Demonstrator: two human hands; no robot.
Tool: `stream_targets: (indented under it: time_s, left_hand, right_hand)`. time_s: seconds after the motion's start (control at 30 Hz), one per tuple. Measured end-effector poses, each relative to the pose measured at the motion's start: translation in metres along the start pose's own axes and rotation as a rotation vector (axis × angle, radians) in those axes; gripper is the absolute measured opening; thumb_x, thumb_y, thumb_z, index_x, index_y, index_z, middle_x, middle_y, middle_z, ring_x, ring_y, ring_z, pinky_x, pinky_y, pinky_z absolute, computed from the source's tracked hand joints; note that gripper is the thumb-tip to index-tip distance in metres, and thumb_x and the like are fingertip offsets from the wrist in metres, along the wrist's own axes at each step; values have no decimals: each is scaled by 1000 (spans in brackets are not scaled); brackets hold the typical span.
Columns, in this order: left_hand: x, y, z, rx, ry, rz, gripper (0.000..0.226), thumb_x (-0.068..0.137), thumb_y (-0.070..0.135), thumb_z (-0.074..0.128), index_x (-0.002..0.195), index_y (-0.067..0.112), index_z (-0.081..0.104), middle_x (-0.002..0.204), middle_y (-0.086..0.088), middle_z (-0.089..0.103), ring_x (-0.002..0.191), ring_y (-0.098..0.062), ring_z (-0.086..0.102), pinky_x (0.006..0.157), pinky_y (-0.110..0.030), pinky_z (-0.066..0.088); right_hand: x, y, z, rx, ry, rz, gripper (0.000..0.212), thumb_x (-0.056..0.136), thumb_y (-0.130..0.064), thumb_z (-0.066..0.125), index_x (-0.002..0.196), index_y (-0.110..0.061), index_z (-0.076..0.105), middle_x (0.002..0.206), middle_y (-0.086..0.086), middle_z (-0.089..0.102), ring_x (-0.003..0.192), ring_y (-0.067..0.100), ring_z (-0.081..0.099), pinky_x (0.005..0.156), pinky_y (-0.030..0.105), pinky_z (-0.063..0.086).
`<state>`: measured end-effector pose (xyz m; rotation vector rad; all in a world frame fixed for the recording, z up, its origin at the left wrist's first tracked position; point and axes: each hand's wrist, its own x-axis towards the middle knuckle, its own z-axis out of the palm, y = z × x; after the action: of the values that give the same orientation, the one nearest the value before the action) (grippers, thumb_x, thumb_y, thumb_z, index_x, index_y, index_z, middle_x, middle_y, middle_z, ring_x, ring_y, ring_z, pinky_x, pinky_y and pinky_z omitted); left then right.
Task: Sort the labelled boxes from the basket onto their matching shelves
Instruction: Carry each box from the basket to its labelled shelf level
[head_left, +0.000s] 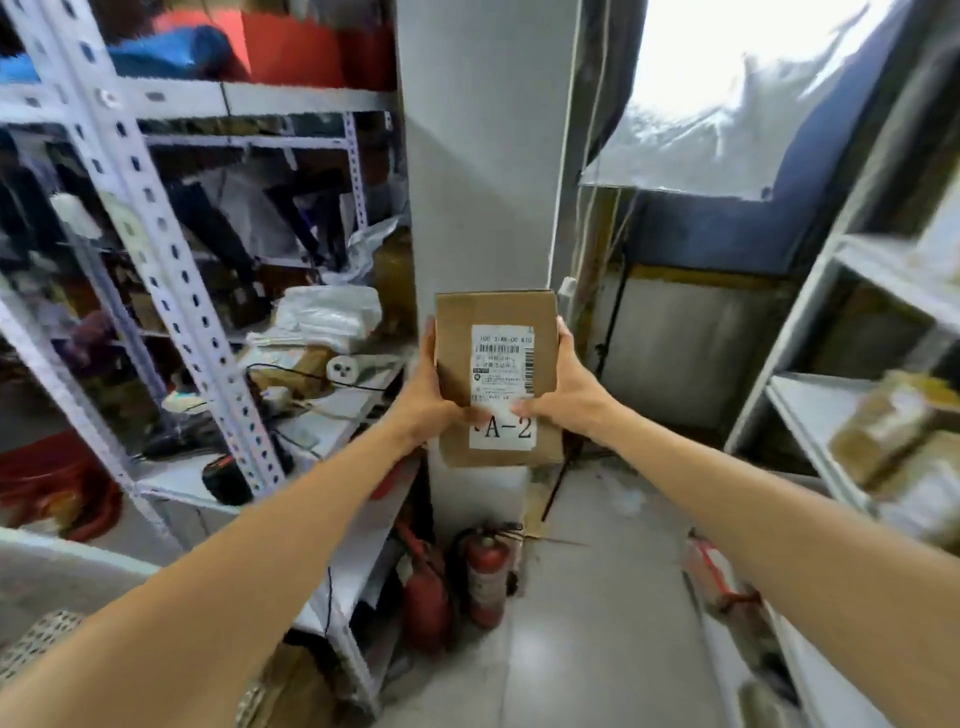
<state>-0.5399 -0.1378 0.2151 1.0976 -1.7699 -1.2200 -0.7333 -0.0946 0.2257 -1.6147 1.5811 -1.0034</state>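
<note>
At 9 o'clock from centre stands a slotted metal rack (156, 249), cluttered with bags and cables. The left hand (431, 400) grips the left edge of the cardboard box (496, 374), thumb pressed on the front face. The box is held upright in mid-air before a grey pillar (483, 156), clear of every shelf. Its "A-2" label (503, 428) sits at 6 o'clock on the face, partly covered by both thumbs. The right hand (566, 395) grips the right edge likewise. Judged light, since the hands carry it at arm's length. The card looks stiff and dry, not slippery, and lightly creased. Side edges are the sound hold; keep thumbs off the label. At 3 o'clock, a shelf unit (810, 395) carries blurred cartons (893, 431).
</note>
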Motion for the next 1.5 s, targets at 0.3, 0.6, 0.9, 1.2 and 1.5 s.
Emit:
stream_targets:
  time_s: [0.3,0.6,0.9,1.2,1.5]
  left_hand:
    - [120,41,140,-56,-464,148,140,55,11,88,147,46,-12,147,-3,38,137,-26,36,110,-56,33]
    - [182,63,230,-148,-807,331,141,48,13,87,145,51,-9,145,0,37,132,-22,40,106,-54,41]
    - [280,91,285,-182,-839,351,134,59,-11,79,149,45,-3,126,9,48,122,-20,49,95,-50,51]
    - [410,146,358,-165,-840,390,119,68,-8,74,147,43,1,139,0,44,122,-21,51,89,-37,55]
    - [476,107,429,-86,-814,254,116,72,-5,76,150,37,1,139,-3,47,123,-24,53,93,-48,52]
  right_hand:
    - [-32,40,-125,-95,438,294,128,75,-8,80,150,-24,-23,147,3,43,135,23,41,113,48,33]
    - [-49,72,-178,-131,763,417,126,70,-7,82,153,-23,-12,152,5,35,141,23,32,114,44,29]
    - [18,112,-252,-104,820,410,127,69,-8,83,152,-26,-11,149,4,37,140,23,34,114,51,31]
    - [111,163,-380,-25,790,362,116,79,-6,75,152,-25,-13,151,1,35,140,21,35,110,46,34]
    - [148,247,-423,-72,745,459,131,70,-13,83,151,-27,-18,150,4,38,138,22,36,112,50,34]
